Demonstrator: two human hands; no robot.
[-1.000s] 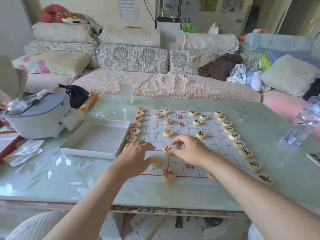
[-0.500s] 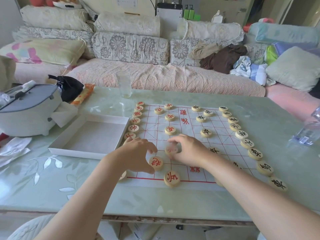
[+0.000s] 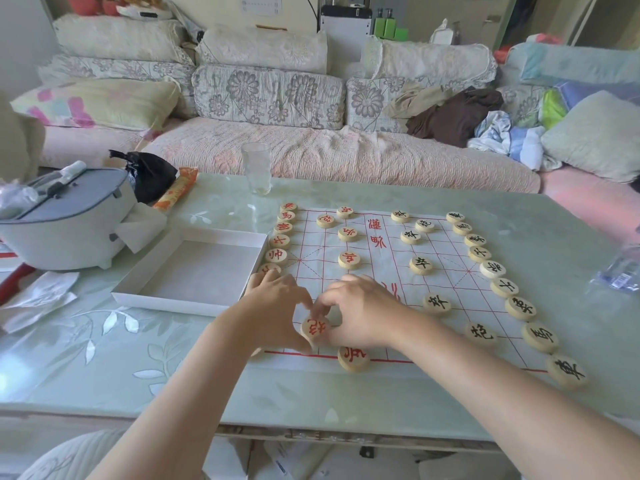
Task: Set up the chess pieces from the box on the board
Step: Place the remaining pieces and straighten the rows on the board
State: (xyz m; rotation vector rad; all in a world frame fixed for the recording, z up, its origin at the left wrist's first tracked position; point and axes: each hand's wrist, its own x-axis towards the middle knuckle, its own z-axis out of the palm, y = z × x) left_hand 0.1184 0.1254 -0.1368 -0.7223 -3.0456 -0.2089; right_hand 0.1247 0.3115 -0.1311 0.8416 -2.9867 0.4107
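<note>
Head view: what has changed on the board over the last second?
Both hands have closed in on one red-marked piece: left hand and right hand now pinch it together, tilted up near the board's near edge. The other pieces and the empty white box have not moved.

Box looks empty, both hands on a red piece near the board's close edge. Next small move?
Probably set the red piece flat on its grid point and let go. It sits tilted between the left hand and right hand, while the other pieces lie flat and the white box holds nothing more.
</note>
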